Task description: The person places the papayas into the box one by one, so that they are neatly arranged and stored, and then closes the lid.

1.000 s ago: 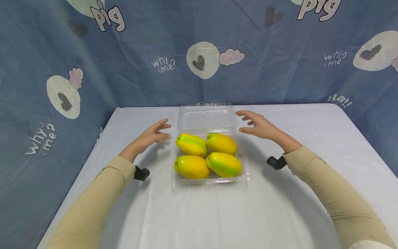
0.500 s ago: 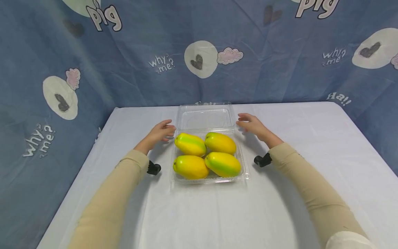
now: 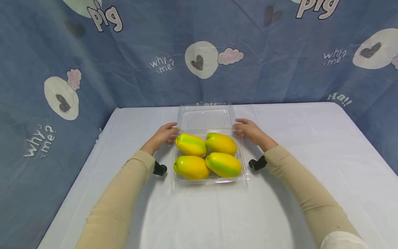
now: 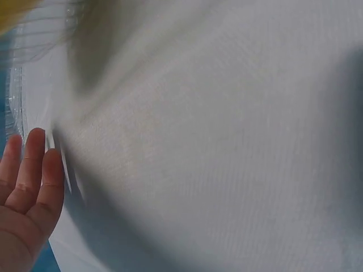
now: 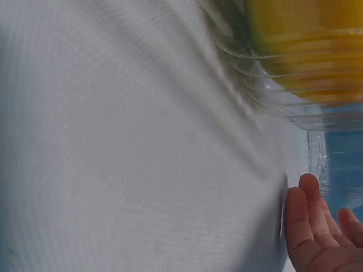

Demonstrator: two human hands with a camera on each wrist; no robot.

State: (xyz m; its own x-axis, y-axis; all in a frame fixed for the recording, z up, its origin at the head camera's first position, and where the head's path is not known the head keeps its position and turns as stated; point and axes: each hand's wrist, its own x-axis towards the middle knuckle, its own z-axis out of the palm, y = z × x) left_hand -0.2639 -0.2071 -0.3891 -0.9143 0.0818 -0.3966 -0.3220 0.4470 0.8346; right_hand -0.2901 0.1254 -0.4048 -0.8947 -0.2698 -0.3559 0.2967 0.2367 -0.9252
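a white cloth-covered counter (image 3: pixel 280 207) carries a clear plastic clamshell box (image 3: pixel 246 173) mid-counter, its lid (image 3: pixel 206 119) lying open behind four yellow-green mangoes (image 3: pixel 206 155). the left hand (image 3: pixel 163 135) and right hand (image 3: pixel 250 131) flank the hinge, fingers (image 4: pixel 37 164) relaxed, touching the edges, gripping nothing.

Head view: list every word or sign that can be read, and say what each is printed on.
"pig" on the blue backdrop cloth, top left; again top right, cut off by the frame's edge.
"why? me?" on the same cloth: left, centre, right.
"Ha!!" low on the right.
Clear plastic box, four yellow-green fruits, white table cover: no text visible.
Wrist views: no text.
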